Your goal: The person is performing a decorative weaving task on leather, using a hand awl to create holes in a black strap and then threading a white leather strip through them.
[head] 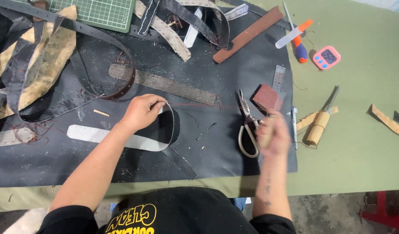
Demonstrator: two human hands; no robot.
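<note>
Left hand (141,112) pinched shut on looped end of grey leather strap (121,138), lying on black mat (225,69) on table (364,143). Red thread (195,105) taut toward right hand (273,138); blurred, grip indeterminate. Scissors (247,130) just beside right hand.

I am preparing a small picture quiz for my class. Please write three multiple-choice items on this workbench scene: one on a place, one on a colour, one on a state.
1. Where do the scissors lie?
A. on the dark mat
B. on the green grid board
C. on the floor

2. What colour is the small timer?
A. blue
B. pink
C. black

3. How is the pale strap at the left hand?
A. flat along its length
B. curled into a loop
C. cut in two

Answers: 1 A, dark mat lies under them; 2 B, its case is pink; 3 B, the pinched end arches over.
</note>
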